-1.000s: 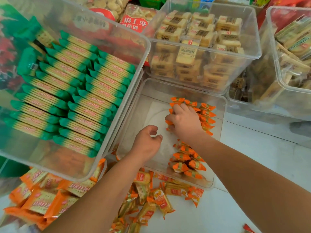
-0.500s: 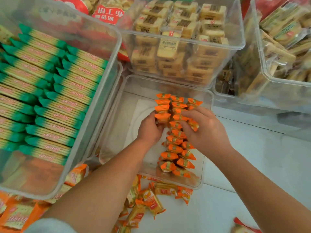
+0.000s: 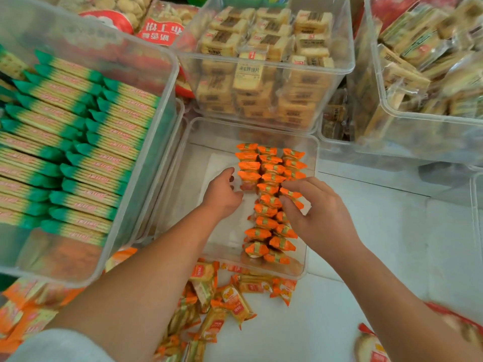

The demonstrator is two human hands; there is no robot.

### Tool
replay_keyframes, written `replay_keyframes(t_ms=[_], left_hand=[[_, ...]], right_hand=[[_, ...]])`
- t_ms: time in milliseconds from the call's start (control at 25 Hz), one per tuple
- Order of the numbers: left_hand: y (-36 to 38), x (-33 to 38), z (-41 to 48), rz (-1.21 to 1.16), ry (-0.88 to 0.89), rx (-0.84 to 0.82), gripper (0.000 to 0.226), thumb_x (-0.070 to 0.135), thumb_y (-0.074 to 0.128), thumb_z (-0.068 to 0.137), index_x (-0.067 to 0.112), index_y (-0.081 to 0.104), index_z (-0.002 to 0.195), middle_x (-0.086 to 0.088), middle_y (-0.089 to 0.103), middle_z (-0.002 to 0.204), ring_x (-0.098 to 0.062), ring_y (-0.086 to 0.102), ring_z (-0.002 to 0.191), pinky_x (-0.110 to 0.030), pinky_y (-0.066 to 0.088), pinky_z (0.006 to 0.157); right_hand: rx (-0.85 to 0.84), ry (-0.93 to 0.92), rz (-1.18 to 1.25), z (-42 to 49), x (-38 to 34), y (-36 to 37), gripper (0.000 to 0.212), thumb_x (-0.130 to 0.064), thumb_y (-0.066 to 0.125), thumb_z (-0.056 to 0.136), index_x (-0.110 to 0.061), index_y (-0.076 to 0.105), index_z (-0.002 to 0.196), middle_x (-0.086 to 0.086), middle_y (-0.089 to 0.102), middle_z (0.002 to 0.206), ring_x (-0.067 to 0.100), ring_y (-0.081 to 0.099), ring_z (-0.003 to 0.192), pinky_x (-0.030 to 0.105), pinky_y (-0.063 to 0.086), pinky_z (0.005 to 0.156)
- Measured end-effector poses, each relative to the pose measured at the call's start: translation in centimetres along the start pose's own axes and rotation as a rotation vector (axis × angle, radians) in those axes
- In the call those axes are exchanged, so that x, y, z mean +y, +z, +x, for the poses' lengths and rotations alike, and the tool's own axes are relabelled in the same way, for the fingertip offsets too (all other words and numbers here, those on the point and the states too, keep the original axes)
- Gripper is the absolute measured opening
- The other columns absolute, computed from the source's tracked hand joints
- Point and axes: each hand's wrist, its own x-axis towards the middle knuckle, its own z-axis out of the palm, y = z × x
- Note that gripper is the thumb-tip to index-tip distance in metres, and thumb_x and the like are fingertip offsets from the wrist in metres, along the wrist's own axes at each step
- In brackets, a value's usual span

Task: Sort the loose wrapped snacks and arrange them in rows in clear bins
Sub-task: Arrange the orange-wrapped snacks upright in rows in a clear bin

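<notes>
centre bin [image 3: 192, 163]: clear, low, on a white surface [image 3: 379, 231]; used as landmark for everything below
orange snacks [image 3: 270, 168]: inside the centre bin, right half, in three rows side by side running from the far wall toward the near wall; the left row is short and stops near the far end, the other two run most of the way
left hand [image 3: 222, 197]: inside the centre bin, just left of the rows, fingers loosely bent, tips at the near end of the short left row; touching it or just short of it, cannot tell; nothing seen held
right hand [image 3: 321, 215]: reaches in over the centre bin's right side, thumb and fingers curled round a piece in the right row about midway along
hands: apart, the middle row lies between them
loose packets [image 3: 232, 301]: orange and yellow wrappers, scattered on the white surface just outside the centre bin's near wall, some overlapping
green cracker bin [image 3: 167, 74]: bigger clear bin touching the centre bin's left side, standing higher, filled with green-ended packs [image 3: 78, 142] in neat rows
cake bin [image 3: 347, 56]: clear, right behind the centre bin's far wall, stacked with beige wrapped cakes [image 3: 261, 48]
far-right bin [image 3: 381, 82]: clear, behind and right of the centre bin, packets piled loosely inside
red bag [image 3: 162, 30]: behind the centre bin, between the green cracker bin and the cake bin
orange packs [image 3: 23, 317]: left of the loose packets, under the green cracker bin's near edge
red-edged packet [image 3: 371, 346]: well to the near right of the centre bin, blurred
</notes>
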Motion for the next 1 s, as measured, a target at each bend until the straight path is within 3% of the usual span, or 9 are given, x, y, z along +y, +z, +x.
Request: replay_keyframes(t_ms=[80, 240, 400, 520, 640, 760, 880, 920, 1000], left_hand=[[-1.1, 0.3, -2.3, -0.023, -0.021, 0.04, 0.057, 0.017, 0.07, 0.093, 0.013, 0.05, 0.146, -0.007, 0.06, 0.137, -0.021, 0.064, 0.113, -0.034, 0.05, 0.101], [-2.9, 0.8, -11.1, -0.154, 0.154, 0.246, 0.033, 0.018, 0.071, 0.091, 0.016, 0.066, 0.124, 0.005, 0.069, 0.098, -0.01, 0.064, 0.082, -0.029, 0.055, 0.086], [-2.7, -1.2, -21.7, -0.232, 0.23, 0.293, 0.024, 0.015, 0.069, 0.094, 0.019, 0.069, 0.117, 0.011, 0.07, 0.092, -0.005, 0.065, 0.082, -0.018, 0.053, 0.077], [-1.0, -5.4, -27.8, -0.216, 0.155, 0.227, 0.018, 0.02, 0.068, 0.096, 0.027, 0.07, 0.113, 0.019, 0.069, 0.092, -0.004, 0.065, 0.083, -0.023, 0.054, 0.074], [0.6, -9.5, -30.9, -0.155, 0.031, 0.104, 0.02, 0.023, 0.067, 0.097, 0.03, 0.068, 0.115, 0.019, 0.069, 0.098, 0.001, 0.064, 0.089, -0.031, 0.057, 0.08], [1.0, -11.1, -32.5, -0.075, -0.01, 0.014, 0.027, 0.031, 0.064, 0.098, 0.038, 0.064, 0.125, 0.023, 0.066, 0.114, 0.008, 0.061, 0.096, -0.033, 0.059, 0.083], [0.5, -11.4, -33.0, -0.063, 0.014, -0.039, 0.03, 0.035, 0.062, 0.099, 0.041, 0.061, 0.128, 0.023, 0.064, 0.115, 0.004, 0.064, 0.09, -0.03, 0.061, 0.075], [0.4, -11.5, -33.0, -0.051, 0.025, -0.048, 0.03, 0.036, 0.061, 0.099, 0.042, 0.061, 0.129, 0.023, 0.064, 0.115, 0.004, 0.064, 0.09, -0.029, 0.061, 0.075], [0.5, -11.7, -32.8, -0.01, 0.036, -0.06, 0.03, 0.037, 0.06, 0.1, 0.042, 0.06, 0.129, 0.023, 0.064, 0.118, 0.006, 0.063, 0.096, -0.028, 0.059, 0.082]], right_hand=[[-0.014, -0.001, -0.004, -1.0, -1.5, 0.0, 0.023, -0.03, 0.072, 0.093, -0.023, 0.075, 0.114, -0.009, 0.068, 0.108, 0.017, 0.066, 0.099, 0.04, 0.058, 0.075], [-0.08, 0.045, -0.046, -5.5, -3.8, -0.1, 0.019, -0.036, 0.073, 0.091, -0.028, 0.075, 0.109, -0.011, 0.069, 0.105, 0.017, 0.068, 0.093, 0.038, 0.057, 0.069], [-0.063, 0.061, -0.05, -11.8, -5.0, -0.6, 0.007, -0.035, 0.072, 0.092, -0.03, 0.074, 0.097, -0.014, 0.067, 0.094, 0.014, 0.067, 0.084, 0.034, 0.055, 0.062], [-0.049, 0.193, -0.083, -17.5, -4.0, 1.2, 0.017, -0.041, 0.066, 0.092, -0.028, 0.068, 0.081, -0.011, 0.062, 0.081, 0.016, 0.063, 0.077, 0.035, 0.052, 0.06], [-0.11, 0.064, -0.204, -21.1, -1.3, 5.4, 0.031, -0.045, 0.062, 0.094, -0.02, 0.073, 0.109, 0.004, 0.065, 0.115, 0.032, 0.062, 0.109, 0.045, 0.056, 0.083], [-0.249, -0.029, -0.375, -20.7, 0.0, 9.3, 0.061, -0.05, 0.058, 0.094, -0.017, 0.054, 0.145, 0.016, 0.046, 0.154, 0.042, 0.038, 0.144, 0.06, 0.037, 0.115], [-0.337, 0.146, -0.459, -19.4, 0.6, 11.0, 0.076, -0.059, 0.053, 0.094, -0.029, 0.029, 0.16, 0.011, 0.024, 0.165, 0.042, 0.016, 0.154, 0.068, 0.019, 0.118], [-0.38, 0.203, -0.445, -19.1, 1.0, 11.1, 0.078, -0.061, 0.053, 0.094, -0.032, 0.025, 0.16, 0.009, 0.022, 0.166, 0.04, 0.012, 0.155, 0.068, 0.021, 0.117], [-0.38, 0.207, -0.384, -19.2, 1.5, 10.8, 0.072, -0.059, 0.058, 0.091, -0.032, 0.035, 0.154, 0.006, 0.034, 0.157, 0.037, 0.022, 0.15, 0.064, 0.04, 0.109]])
